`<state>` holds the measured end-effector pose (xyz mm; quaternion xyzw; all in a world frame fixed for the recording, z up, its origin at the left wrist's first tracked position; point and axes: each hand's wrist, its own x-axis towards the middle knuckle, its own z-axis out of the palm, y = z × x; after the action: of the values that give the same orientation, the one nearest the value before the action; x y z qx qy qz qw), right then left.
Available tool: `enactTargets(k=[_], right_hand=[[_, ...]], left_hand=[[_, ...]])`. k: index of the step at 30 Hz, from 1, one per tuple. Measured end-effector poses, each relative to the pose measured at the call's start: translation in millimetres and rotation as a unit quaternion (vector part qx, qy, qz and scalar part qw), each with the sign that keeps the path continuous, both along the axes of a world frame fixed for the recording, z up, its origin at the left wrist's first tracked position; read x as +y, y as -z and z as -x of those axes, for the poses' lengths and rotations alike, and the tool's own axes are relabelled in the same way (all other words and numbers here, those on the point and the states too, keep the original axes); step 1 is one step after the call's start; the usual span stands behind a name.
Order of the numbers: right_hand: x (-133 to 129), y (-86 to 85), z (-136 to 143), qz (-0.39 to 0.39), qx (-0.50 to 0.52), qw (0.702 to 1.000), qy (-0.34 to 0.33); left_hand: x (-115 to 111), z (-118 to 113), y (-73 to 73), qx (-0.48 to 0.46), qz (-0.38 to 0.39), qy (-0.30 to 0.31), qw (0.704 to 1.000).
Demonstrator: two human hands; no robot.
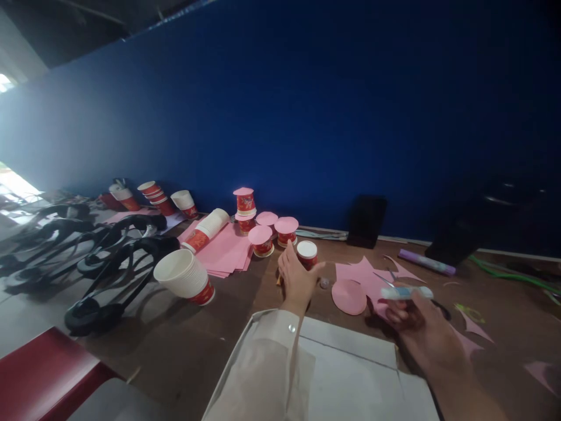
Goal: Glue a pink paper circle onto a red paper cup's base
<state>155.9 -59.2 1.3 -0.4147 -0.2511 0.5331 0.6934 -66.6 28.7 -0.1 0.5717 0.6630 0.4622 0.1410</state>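
My left hand (298,278) reaches around an upturned red paper cup (307,250), fingers at its left and thumb across its near right side. The cup's white base faces up. My right hand (423,327) is closed on a light-blue glue stick (407,292), held nearly level above pink paper offcuts (366,273). Between the hands lies a pink paper disc (349,297), with a small clear cap (324,283) to its left. Scissors (385,280) are partly hidden by my right hand. Beyond my left hand, several upturned cups carry pink discs, including one cup (286,231).
A nested cup stack (186,275) and pink sheets (225,251) lie left, near black headsets (118,275). A purple tube (427,262) rests at right, near a black upright object (367,221). A white box (346,374) is in front of me; a blue partition (280,117) stands behind.
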Motion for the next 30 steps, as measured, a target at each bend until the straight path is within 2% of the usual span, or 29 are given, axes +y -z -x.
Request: enactTargets(k=[3,9,14,19,23,27,30], right_hand=[[-4,-2.2,-2,0.03,0.027,0.998,-0.048],[-11,-0.7,-2,0.051,-0.063,0.988,-0.13],[-17,-2.4,-2,0.097,-0.136,0.952,-0.255],[-14,-1.8,-2,0.089,-0.161,0.937,-0.298],[-14,-4.7,6,0.078,-0.155,0.947,-0.269],[-11,-11.6,16,0.085,-0.132,0.968,-0.197],[-4,-13.0,20,0.059,-0.108,0.984,-0.128]], left_hand=[[1,-1,-0.2,-0.005,0.031,0.003,1.0],[-1,1,-3.5,0.015,0.038,0.017,0.999],[-6,0,0.8,0.025,-0.062,-0.024,0.997],[-13,-1,0.2,0.046,-0.15,-0.022,0.987],[-28,-4,-11.9,0.043,-0.198,0.033,0.979],[-45,-9,-24.2,0.031,-0.201,0.064,0.977],[-53,-10,-26.4,0.013,-0.198,0.103,0.975]])
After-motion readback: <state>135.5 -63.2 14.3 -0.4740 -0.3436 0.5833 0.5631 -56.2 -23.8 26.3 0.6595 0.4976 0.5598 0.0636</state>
